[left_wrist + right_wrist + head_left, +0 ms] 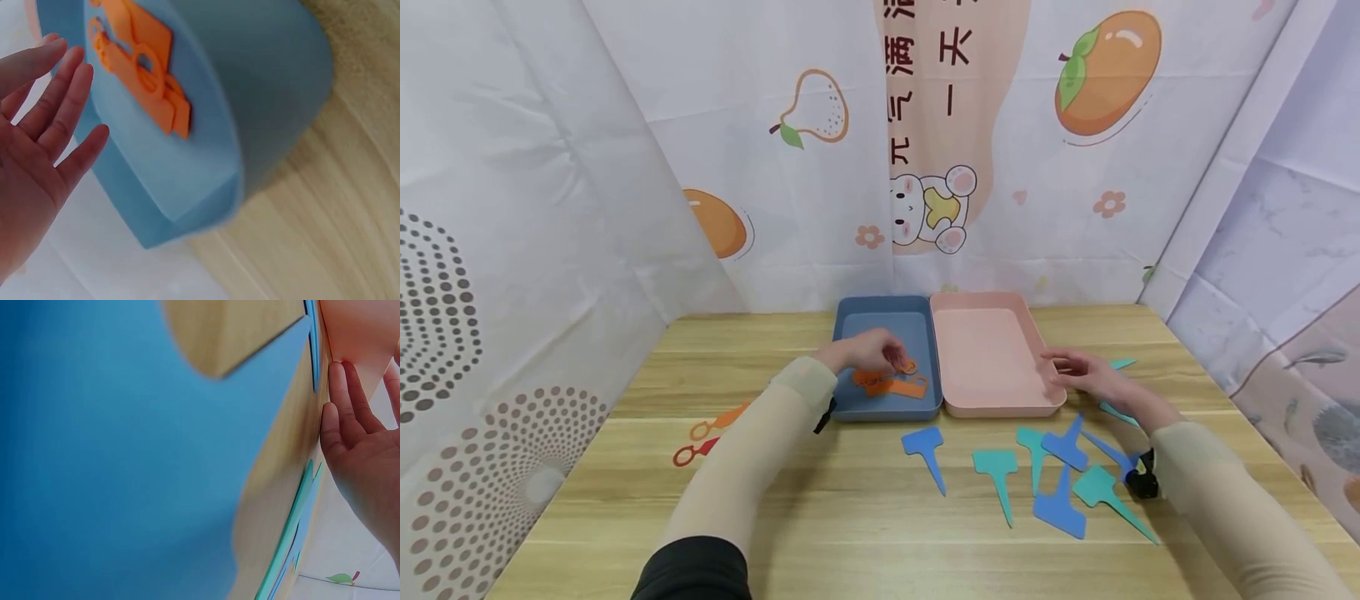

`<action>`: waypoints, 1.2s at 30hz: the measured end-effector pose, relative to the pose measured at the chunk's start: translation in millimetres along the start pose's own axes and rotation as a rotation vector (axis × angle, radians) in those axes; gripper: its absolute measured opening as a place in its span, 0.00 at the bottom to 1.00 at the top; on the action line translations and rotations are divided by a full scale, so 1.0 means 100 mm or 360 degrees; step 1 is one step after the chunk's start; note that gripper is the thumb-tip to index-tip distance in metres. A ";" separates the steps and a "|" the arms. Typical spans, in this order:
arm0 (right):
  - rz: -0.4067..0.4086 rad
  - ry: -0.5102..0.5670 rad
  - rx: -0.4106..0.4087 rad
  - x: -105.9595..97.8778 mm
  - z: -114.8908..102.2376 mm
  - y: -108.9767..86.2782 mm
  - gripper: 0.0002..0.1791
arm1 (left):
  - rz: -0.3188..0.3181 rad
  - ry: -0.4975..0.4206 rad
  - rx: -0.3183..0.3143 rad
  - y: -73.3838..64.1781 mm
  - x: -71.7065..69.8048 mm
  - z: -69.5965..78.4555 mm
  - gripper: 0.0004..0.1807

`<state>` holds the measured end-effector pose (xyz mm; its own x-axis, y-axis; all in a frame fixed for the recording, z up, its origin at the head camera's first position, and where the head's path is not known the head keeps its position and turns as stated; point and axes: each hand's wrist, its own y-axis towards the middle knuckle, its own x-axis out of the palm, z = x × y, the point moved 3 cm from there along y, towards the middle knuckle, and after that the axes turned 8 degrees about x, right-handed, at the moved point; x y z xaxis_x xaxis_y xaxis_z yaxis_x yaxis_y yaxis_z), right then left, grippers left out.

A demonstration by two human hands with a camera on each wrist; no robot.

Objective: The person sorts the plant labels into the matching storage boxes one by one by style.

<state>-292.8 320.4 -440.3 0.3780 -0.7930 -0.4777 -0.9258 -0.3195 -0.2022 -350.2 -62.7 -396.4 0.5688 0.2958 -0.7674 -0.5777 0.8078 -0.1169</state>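
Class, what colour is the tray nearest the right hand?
The tray is pale pink, seen best in the head view.

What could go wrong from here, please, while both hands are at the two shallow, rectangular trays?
First, the right hand touches the pink, plastic-looking tray, so a push might shift it against the adjoining blue, plastic-looking tray. Second, in the head view the beige left sleeve partly covers the flat red ring-ended tag and the flat orange ring-ended tag, so it could perhaps drag them.
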 end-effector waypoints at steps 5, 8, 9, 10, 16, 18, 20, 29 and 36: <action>-0.0003 -0.0008 -0.0015 0.00 0.00 0.00 0.31 | 0.0043 0.0044 0.0135 -0.15 -0.11 0.05 0.11; -0.0008 -0.0015 -0.0020 0.00 0.01 0.00 0.31 | 0.0081 -0.0005 0.0176 -0.29 -0.19 0.09 0.09; -0.0007 -0.0015 -0.0019 0.00 0.01 -0.01 0.31 | 0.0097 -0.0026 0.0190 -0.34 -0.21 0.11 0.08; -0.0005 -0.0017 -0.0018 0.00 0.01 0.00 0.31 | 0.0117 -0.0042 0.0213 -0.40 -0.24 0.12 0.08; 0.0007 -0.0039 -0.0017 0.00 0.01 -0.01 0.31 | 0.0212 -0.0123 0.0294 -0.71 -0.39 0.08 0.08; 0.0006 -0.0044 -0.0019 0.00 0.00 -0.01 0.31 | 0.0243 -0.0151 0.0272 -0.80 -0.43 0.04 0.08; 0.0005 -0.0046 -0.0022 0.01 -0.01 -0.01 0.31 | 0.0283 -0.0155 0.0232 -0.90 -0.48 0.01 0.09; -0.0002 -0.0027 0.0015 0.02 -0.01 -0.01 0.32 | 0.0428 -0.0155 0.0189 -1.23 -0.57 -0.10 0.08; 0.0019 -0.0040 0.0054 0.02 0.01 0.00 0.33 | 0.0496 -0.0155 0.0099 -1.43 -0.53 -0.22 0.09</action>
<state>-292.0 319.9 -442.3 0.3673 -0.7832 -0.5018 -0.9296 -0.2918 -0.2250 -311.2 -205.4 -352.9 0.4251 0.5786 -0.6960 -0.6977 0.6994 0.1553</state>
